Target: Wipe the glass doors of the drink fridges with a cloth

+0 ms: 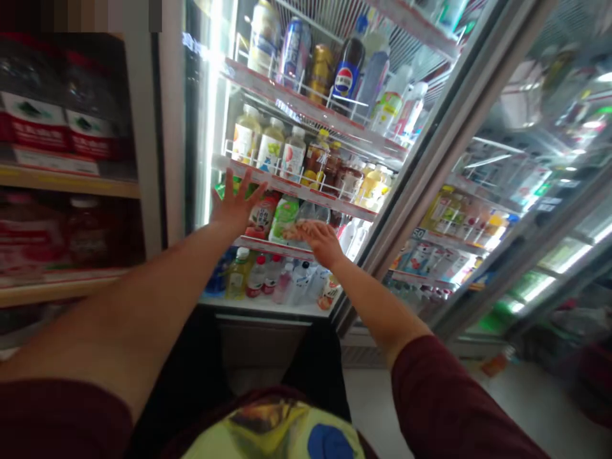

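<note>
Both my arms reach into an open drinks fridge. My left hand [236, 203] is spread open with its fingers up, just under the shelf rail [306, 190], in front of a bottle with a pale label [262, 217]. My right hand [318, 239] is blurred; it lies palm down at a clear bottle [306, 213] beside a green-labelled bottle [284, 217] on the same shelf. Whether it grips anything I cannot make out.
Shelves above hold juice bottles [271, 145] and a Pepsi bottle [348, 70]. Water bottles [287, 280] fill the bottom shelf. The open glass door [478, 108] stands to the right. Wooden shelves with red-labelled packs [52, 124] are to the left.
</note>
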A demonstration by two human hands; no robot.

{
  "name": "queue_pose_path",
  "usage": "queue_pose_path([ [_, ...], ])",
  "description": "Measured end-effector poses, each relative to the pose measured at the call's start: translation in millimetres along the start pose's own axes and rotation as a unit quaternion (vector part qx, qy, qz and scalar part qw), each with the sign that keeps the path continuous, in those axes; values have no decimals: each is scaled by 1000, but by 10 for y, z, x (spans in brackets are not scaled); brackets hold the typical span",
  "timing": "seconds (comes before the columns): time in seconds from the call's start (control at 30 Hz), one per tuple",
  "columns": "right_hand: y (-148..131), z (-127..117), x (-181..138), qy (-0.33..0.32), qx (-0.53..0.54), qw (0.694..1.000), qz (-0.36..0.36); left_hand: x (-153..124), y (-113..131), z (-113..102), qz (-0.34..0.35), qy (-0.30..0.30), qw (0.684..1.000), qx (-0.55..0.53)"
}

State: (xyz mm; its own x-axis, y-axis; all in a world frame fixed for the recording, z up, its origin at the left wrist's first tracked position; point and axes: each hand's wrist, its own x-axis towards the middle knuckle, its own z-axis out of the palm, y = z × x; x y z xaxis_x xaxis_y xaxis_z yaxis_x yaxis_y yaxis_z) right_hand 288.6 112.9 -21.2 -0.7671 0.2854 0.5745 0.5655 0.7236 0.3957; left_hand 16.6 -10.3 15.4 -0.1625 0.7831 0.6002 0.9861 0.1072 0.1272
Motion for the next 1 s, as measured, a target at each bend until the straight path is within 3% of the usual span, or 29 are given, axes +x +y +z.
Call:
queue_pose_path([
  [0.1,85,63,-194,-41,6,998,-40,13,-25,21,0,-7,1000,20],
  [0.23,398,-32,-231,67,-28,988,136,2,-12,13,5,-3,999,31],
  [0.3,471,-15,-344,83,-37,979,182,-5,5,1,-1,-5,1000,29],
  [0.47,397,191,-891,-30,8,999,35,8,9,10,-12,-14,999,34],
  [0.53,488,183,-966,-28,10,999,12,19,-5,24,-13,-19,999,39],
  [0.6,691,93,-904,14,-4,999,45,26,-19,39,-8,-17,999,46],
  [0.73,1026,-57,-738,159,-35,964,209,34,-37,70,-6,-11,999,53],
  [0.83,852,65,-915,146,-27,967,206,30,-35,79,-8,1,999,39],
  [1.0,378,373,-1361,3,-3,997,78,-9,5,35,-4,-5,999,33],
])
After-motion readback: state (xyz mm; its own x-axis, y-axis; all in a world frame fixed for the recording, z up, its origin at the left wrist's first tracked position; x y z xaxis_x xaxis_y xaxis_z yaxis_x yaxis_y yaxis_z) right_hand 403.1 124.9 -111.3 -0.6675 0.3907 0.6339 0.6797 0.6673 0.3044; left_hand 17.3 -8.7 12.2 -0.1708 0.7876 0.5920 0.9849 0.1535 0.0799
